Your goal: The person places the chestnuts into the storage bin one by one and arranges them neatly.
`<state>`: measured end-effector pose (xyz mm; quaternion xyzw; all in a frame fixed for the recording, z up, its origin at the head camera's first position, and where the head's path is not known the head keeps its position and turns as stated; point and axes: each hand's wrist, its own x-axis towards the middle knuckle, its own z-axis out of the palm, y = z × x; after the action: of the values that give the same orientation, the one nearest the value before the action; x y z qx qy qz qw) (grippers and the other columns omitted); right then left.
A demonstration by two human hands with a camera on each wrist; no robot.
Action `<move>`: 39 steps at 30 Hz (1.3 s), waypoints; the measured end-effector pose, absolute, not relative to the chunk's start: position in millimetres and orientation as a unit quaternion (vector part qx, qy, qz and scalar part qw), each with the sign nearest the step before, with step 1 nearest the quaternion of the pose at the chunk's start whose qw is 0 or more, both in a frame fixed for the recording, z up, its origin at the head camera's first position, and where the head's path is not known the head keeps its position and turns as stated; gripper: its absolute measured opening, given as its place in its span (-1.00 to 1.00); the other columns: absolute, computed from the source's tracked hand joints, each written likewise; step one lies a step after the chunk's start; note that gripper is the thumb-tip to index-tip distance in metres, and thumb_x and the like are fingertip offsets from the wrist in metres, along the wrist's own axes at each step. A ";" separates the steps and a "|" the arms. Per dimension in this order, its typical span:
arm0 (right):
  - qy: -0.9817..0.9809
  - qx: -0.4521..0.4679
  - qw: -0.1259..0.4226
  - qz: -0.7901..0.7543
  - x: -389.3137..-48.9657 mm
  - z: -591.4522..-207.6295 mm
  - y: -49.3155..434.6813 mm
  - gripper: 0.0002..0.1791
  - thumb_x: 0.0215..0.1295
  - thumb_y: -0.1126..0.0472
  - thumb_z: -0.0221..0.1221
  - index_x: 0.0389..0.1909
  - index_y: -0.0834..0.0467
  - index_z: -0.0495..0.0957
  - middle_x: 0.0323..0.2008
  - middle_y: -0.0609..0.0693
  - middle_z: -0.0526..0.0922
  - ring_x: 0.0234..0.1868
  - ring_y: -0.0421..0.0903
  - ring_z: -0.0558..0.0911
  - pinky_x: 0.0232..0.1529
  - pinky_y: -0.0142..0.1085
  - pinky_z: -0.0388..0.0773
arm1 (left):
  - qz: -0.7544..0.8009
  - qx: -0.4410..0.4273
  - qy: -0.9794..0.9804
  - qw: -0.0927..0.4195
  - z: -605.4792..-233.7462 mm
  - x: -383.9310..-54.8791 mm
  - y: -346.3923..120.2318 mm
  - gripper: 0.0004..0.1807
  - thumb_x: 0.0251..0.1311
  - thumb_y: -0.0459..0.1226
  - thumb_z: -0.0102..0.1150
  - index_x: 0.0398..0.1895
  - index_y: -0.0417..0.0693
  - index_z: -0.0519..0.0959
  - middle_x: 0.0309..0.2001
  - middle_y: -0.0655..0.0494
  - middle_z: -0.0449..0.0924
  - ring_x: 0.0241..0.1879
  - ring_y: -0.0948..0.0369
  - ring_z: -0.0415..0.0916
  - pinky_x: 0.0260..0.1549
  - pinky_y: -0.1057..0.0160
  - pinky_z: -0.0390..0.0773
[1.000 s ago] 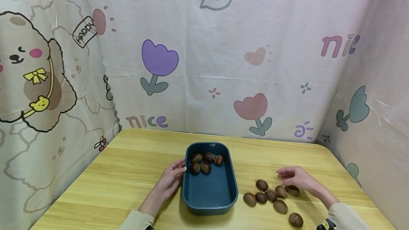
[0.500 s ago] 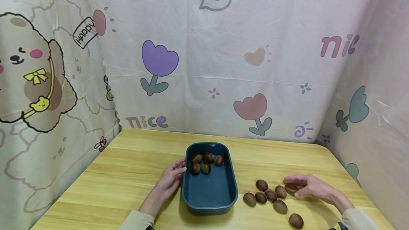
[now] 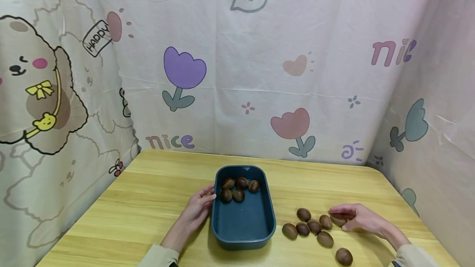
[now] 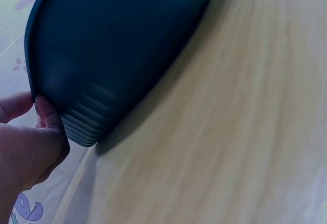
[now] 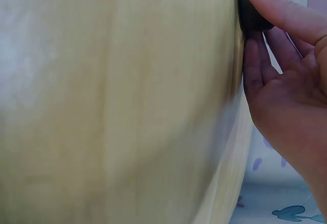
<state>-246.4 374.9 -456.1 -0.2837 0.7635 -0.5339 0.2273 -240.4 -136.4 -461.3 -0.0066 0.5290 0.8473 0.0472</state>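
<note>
A dark teal plastic box [image 3: 245, 221] stands on the table with several brown chestnuts [image 3: 238, 195] grouped at its far end. My left hand [image 3: 198, 209] holds the box at its left rim; the left wrist view shows thumb and fingers meeting at that edge. To the right, my right hand [image 3: 361, 218] has thumb and fingers around a chestnut [image 3: 337, 219] at the right end of a loose group. The right wrist view shows this chestnut [image 5: 255, 6] between thumb and fingertips, its far part cut off by the frame.
Several loose chestnuts [image 3: 314, 227] lie between the box and my right hand. One chestnut [image 3: 344, 256] sits apart, nearer the front. The wooden table [image 3: 159, 184] ends at a printed curtain [image 3: 237, 73] behind and at both sides.
My right hand has moved right and toward the front, from above the chestnuts to the rightmost one, and now pinches it. The left hand and box have stayed put.
</note>
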 end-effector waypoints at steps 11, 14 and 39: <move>0.827 -0.234 0.193 -0.473 -246.0 -444.2 364.2 -0.41 -0.01 0.46 0.29 0.09 0.58 0.41 0.03 0.45 0.51 -0.04 -0.38 0.52 -0.08 -0.51 0.43 | 0.845 0.000 0.533 0.045 -463.9 -240.3 -137.0 -0.53 0.28 -0.56 -0.09 0.26 -0.54 0.17 -0.01 -0.13 0.38 -0.08 0.17 0.40 -0.12 0.33 0.46; 0.852 -0.208 0.183 -0.444 -245.8 -439.4 357.7 -0.41 -0.05 0.43 0.32 0.08 0.53 0.45 0.02 0.37 0.55 -0.04 -0.29 0.54 -0.10 -0.50 0.43 | 0.845 -0.001 0.532 0.048 -463.5 -240.1 -137.1 -0.52 0.28 -0.56 -0.09 0.26 -0.53 0.16 0.00 -0.14 0.37 -0.06 0.16 0.40 -0.11 0.33 0.46; 0.874 -0.182 0.116 -0.436 -265.4 -423.6 283.6 -0.48 0.11 0.25 0.37 0.01 0.49 0.52 -0.17 0.14 0.66 -0.14 0.00 0.60 -0.19 -0.37 0.53 | 0.846 0.000 0.532 0.043 -464.2 -239.8 -137.4 -0.51 0.28 -0.56 -0.06 0.26 -0.54 0.17 0.00 -0.13 0.39 -0.06 0.15 0.42 -0.06 0.28 0.46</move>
<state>-265.4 283.6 -423.6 -0.1817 0.8739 -0.4358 0.1158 -239.8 -137.4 -464.2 0.0003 0.5321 0.8456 0.0435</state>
